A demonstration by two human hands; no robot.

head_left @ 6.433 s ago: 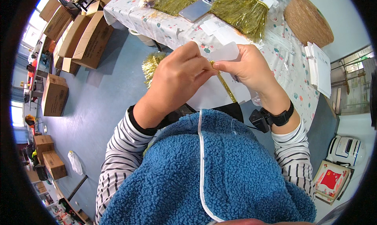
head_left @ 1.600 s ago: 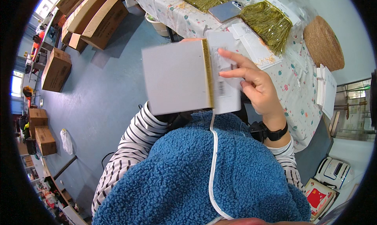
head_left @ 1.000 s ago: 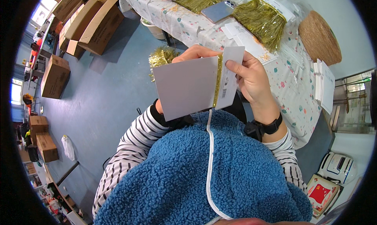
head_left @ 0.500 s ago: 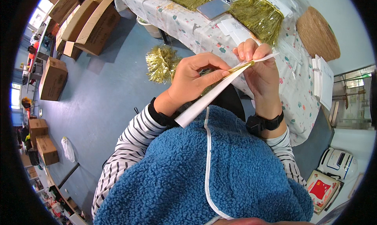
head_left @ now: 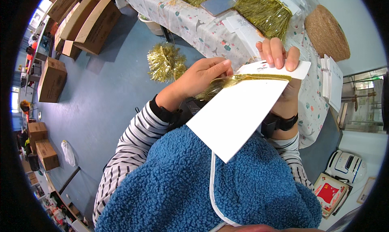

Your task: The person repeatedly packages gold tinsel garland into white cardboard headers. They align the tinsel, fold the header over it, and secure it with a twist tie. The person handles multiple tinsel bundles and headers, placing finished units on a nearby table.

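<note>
My right hand is pinching the white card at its one o'clock; my left hand is curling at eleven, whether gripping the gold fringe I can't tell.

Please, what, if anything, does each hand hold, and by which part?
The right hand holds a white card by its upper strip. The left hand is at the gold tinsel; whether it grips cannot be told.

Counter, near edge, mid: blocked by L hand, R hand, white card. Obst. off near edge, L part: gold tinsel tuft. Passage: strip betw. near edge + phone. Obst. behind: tinsel bundle; by far edge, twine cone; twd far R corner, paper stack.
</note>
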